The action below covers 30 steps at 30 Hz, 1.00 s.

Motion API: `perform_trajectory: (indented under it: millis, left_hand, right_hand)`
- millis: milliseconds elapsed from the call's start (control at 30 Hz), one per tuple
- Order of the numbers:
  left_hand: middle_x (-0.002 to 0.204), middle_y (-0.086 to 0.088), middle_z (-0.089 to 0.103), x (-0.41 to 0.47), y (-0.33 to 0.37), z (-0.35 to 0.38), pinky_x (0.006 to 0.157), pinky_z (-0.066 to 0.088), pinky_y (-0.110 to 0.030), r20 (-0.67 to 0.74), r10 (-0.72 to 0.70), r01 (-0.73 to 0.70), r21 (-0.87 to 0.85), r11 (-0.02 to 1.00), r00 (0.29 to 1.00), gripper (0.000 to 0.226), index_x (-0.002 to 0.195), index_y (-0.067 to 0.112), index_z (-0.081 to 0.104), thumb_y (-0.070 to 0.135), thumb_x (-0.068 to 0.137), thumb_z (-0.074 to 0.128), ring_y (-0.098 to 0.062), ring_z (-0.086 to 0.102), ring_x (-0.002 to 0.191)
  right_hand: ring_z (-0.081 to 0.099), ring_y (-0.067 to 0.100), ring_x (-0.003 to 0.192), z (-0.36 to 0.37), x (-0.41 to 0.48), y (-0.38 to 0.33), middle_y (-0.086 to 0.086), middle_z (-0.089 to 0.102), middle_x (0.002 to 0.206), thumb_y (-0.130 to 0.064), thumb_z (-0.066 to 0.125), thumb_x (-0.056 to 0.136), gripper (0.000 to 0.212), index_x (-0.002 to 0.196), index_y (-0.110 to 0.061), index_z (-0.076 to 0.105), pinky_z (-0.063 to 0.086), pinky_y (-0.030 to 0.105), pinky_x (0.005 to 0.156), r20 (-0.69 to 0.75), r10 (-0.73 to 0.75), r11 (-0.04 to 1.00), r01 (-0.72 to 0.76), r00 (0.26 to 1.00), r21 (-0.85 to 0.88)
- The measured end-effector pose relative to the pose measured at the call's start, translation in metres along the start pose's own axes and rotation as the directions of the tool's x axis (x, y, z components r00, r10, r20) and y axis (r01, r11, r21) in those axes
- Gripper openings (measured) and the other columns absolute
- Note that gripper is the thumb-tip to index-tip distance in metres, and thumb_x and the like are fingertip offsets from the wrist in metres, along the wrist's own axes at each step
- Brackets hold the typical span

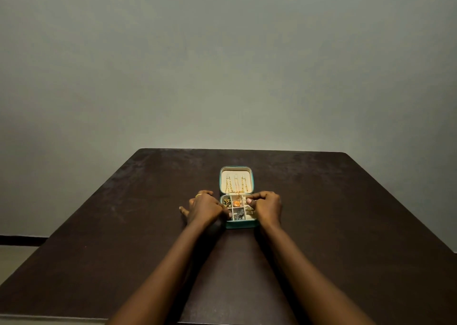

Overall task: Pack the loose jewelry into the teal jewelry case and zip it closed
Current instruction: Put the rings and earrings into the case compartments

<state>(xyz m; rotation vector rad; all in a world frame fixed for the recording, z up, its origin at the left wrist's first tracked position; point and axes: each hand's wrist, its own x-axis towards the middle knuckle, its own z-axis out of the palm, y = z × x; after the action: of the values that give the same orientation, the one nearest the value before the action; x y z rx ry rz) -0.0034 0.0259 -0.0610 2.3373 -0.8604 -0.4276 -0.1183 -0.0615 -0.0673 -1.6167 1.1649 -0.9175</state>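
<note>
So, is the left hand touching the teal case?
Touching. Head view: the left hand curls against the left wall of the teal case, no gap visible.

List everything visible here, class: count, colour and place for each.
teal jewelry case: one, teal with cream lining, open flat at table centre
gold chains: about three, gold, hung in the lid
orange pendant: one, orange-gold, middle compartment
dark beaded pieces: a few, dark with gold, far-left compartment
silver pieces: a few, silver-grey, near-middle compartment
table: one, dark brown, under everything
wall: one, grey-green, behind the table
gold ring: one, gold, on a left-hand finger
left hand: one, against the case's left side
right hand: one, fingers curled over the right-hand compartments
</note>
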Motion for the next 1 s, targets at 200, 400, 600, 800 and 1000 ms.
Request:
perform_trajectory:
  millis: [200,400,600,800,1000]
  left_hand:
    - [0.104,-0.004,0.069,0.015,0.002,-0.007,0.075,0.042,-0.019,-0.084,0.112,-0.134,-0.332,0.934,0.990,0.021,0.103,0.006,0.073,0.014,0.084,0.068,-0.016,0.057,0.099]
    - [0.138,-0.011,0.052,0.039,0.007,-0.002,0.106,0.038,-0.035,-0.083,-0.022,-0.018,-0.449,0.894,0.996,0.037,0.133,0.007,0.051,0.011,0.096,0.049,-0.024,0.048,0.127]
    - [0.111,-0.016,0.067,0.073,0.003,0.014,0.094,0.050,-0.044,0.050,-0.064,0.080,-0.516,0.853,0.997,0.030,0.107,0.006,0.065,0.024,0.098,0.043,-0.032,0.062,0.105]
    - [0.104,-0.018,0.068,0.085,0.011,0.019,0.092,0.050,-0.043,0.168,-0.048,0.139,-0.585,0.799,0.985,0.029,0.108,-0.002,0.063,0.015,0.099,0.042,-0.029,0.065,0.093]
    - [0.104,-0.024,0.063,0.082,0.015,0.018,0.069,0.049,-0.032,0.186,-0.058,0.160,-0.604,0.781,0.981,0.030,0.119,-0.011,0.054,0.003,0.099,0.036,-0.022,0.060,0.075]
  right_hand:
    - [0.065,0.020,0.078,-0.003,0.013,-0.001,0.010,0.072,0.087,0.000,0.067,0.078,0.011,0.077,-0.008,0.074,0.055,0.037,0.078,0.003,0.020,0.999,-0.020,1.000,0.050]
    - [0.061,0.014,0.080,-0.003,0.031,0.002,0.002,0.067,0.092,-0.005,0.067,0.081,0.015,0.095,-0.009,0.070,0.052,0.030,0.076,0.009,0.049,0.997,-0.049,0.999,0.064]
    - [0.062,0.023,0.103,0.009,0.057,0.007,0.009,0.064,0.117,-0.016,0.063,0.087,0.034,0.120,-0.010,0.059,0.051,0.045,0.093,0.090,0.098,0.993,-0.103,0.991,0.053]
    - [0.066,0.024,0.098,0.023,0.080,0.014,0.011,0.068,0.112,-0.020,0.051,0.093,0.031,0.119,-0.006,0.060,0.052,0.048,0.090,0.188,0.127,0.991,-0.132,0.974,0.017]
    - [0.067,0.026,0.092,0.024,0.088,0.013,0.014,0.070,0.101,-0.012,0.046,0.095,0.025,0.104,-0.002,0.066,0.052,0.050,0.088,0.218,0.125,0.991,-0.132,0.968,0.021]
